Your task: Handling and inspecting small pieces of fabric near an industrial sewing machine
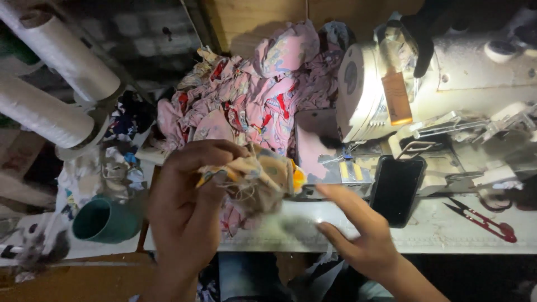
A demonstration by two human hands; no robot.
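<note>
My left hand [187, 207] is raised above the sewing table's front edge and grips a crumpled piece of beige printed fabric [257, 179] with loose threads hanging from it. To the right of the fabric, my right hand [355, 229] is blurred, its fingers apart and holding nothing. Behind the fabric stands a white sewing machine [380, 95], its needle area [349, 162] lit by a lamp.
A heap of pink printed cloth [251, 95] lies behind and left of the machine. A black phone [397, 190] and red-handled thread snips [484, 219] rest on the white table [442, 235]. A teal cup [106, 221] and two white rolls [56, 50] are at left.
</note>
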